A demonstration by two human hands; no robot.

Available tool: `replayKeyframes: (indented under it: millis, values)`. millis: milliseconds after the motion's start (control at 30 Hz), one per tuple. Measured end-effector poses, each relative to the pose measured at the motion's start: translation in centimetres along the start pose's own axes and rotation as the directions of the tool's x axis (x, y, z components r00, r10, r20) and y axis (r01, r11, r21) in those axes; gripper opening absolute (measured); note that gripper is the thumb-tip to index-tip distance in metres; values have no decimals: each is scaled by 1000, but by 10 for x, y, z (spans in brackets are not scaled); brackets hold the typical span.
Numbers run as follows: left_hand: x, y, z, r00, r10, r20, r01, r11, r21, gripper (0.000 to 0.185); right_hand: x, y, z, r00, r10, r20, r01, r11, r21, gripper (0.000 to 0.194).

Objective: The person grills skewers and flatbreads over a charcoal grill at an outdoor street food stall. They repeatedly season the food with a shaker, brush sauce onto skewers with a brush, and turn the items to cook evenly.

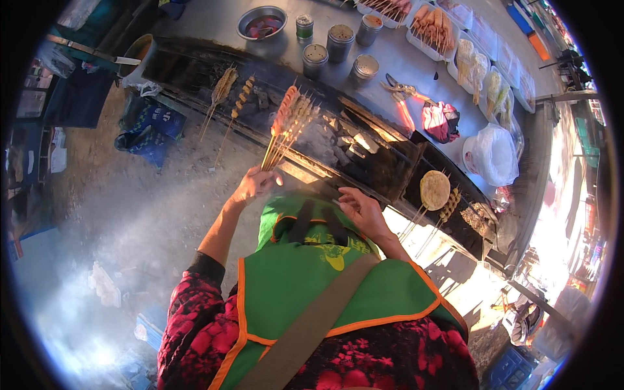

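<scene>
My left hand (257,184) grips the lower ends of a bunch of skewers (292,117) at the near edge of the charcoal grill (360,178). Reddish sausages and paler pieces of food on the bunch sit over the coals (312,141). My right hand (363,209) hovers by the grill's front edge, fingers loosely curled and apart, with no food in it. Left of the bunch, a skewer of spiral-cut food (242,99) and some flat brownish skewers (224,87) rest across the grill. On the right section lie a round flatbread (435,190) and dark skewered pieces (449,204).
Behind the grill, a metal counter (380,92) bears shaker tins (340,41), a metal bowl (262,23), tongs (402,100), a crumpled cloth (440,122) and a bag-lined bucket (492,153). Trays of raw skewers (434,29) line its far side. Smoke drifts at left.
</scene>
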State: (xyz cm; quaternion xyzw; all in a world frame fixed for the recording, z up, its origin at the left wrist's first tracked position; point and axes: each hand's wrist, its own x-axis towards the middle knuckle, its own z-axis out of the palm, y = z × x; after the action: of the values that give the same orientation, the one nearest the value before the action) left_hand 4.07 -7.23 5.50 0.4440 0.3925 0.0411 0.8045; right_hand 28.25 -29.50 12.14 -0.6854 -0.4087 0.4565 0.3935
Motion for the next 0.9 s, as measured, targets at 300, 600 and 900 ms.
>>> replayKeyframes:
  millis: [300, 600, 900]
  values:
    - [37, -43, -21, 936, 28, 350, 129, 900, -417, 51, -7, 6, -6, 999, 9, 50, -7, 999, -50, 37]
    - [32, -36, -18, 990, -10, 142, 51, 955, -293, 48, 7, 8, -3, 994, -48, 101, 56, 996, -74, 37]
    - [23, -31, -8, 979, 106, -176, -125, 987, -103, 22, 9, 9, -8, 977, -103, 187, 134, 977, -163, 36]
